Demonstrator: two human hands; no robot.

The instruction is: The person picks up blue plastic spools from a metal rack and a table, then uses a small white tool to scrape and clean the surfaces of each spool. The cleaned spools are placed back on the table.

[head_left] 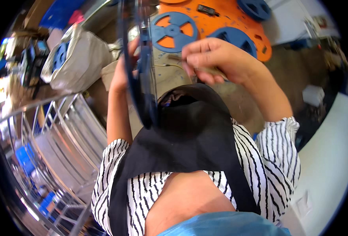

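A dark blue plastic reel (144, 74) stands upright before me, seen nearly edge-on. My left hand (122, 70) grips it from its left side, with the fingers partly hidden behind the rim. To its right hangs my right hand (211, 59), smeared by motion, with curled fingers pinched together. A thin brownish thing shows by those fingers, too blurred to name. Beyond the hands, a lighter blue reel (173, 32) with three wide openings lies flat on an orange board (225, 11). Another blue reel (233, 36) lies behind my right hand.
At the far right of the board sits one more blue reel (256, 8), with a small black device (207, 10) left of it. A whitish sack (89, 57) at left holds a blue reel (59, 57). Metal racks (63, 141) stand at lower left, a white surface (327, 169) at right.
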